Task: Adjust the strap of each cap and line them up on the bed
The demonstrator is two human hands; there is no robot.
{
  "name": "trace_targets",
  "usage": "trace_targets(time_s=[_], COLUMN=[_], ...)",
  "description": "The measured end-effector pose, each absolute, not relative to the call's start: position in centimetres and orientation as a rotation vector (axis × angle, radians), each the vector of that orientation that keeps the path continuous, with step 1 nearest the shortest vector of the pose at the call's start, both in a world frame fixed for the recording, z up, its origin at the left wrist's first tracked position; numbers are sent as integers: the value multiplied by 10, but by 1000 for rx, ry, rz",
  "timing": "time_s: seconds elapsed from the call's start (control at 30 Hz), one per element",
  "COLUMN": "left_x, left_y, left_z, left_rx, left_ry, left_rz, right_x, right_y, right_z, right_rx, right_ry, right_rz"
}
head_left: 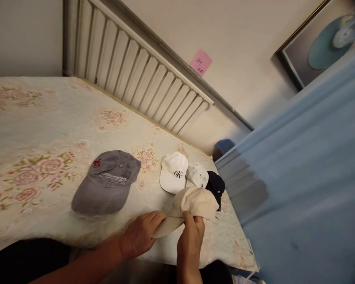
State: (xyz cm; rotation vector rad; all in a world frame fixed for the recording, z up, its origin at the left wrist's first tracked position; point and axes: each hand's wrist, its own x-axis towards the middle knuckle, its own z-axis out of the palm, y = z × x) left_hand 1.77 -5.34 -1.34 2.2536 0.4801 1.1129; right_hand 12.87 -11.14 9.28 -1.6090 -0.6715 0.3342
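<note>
Between my two hands is a beige baseball cap [198, 202], its brim turned toward the lower left. My left hand [144, 232] is closed on the brim's end. The fingers of my right hand [191, 236] pinch the cap's lower edge where crown meets brim. Left of them lies a grey baseball cap [109, 183] with white lettering and a small red mark. Just beyond the held cap sit a white cap [174, 171] with black "CK" letters, a white cap with small marks [197, 174] and a black cap [215, 183], the last two partly covered.
The caps rest on a bed with a floral cover [47, 130]. A white slatted rail [139, 71] runs along the wall, below a pink note [201, 62]. A blue curtain [298, 177] hangs at the right, near a framed picture [301, 51].
</note>
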Motion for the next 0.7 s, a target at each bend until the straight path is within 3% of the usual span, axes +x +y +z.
trace_targets(time_s=[0.17,0.37,0.7], left_x=[20,19,26], left_y=[-49,-43,-36], left_z=[-13,-8,-11], left_rx=[2143,1967,1621], left_ry=[607,585,524], left_rz=[1040,992,1006], right_x=[141,158,177], right_y=[-117,-109,-101], right_z=[110,113,117], right_rx=[-1693,-1247,-1046], right_ry=[-553,-384,-195], right_rz=[348,555,589])
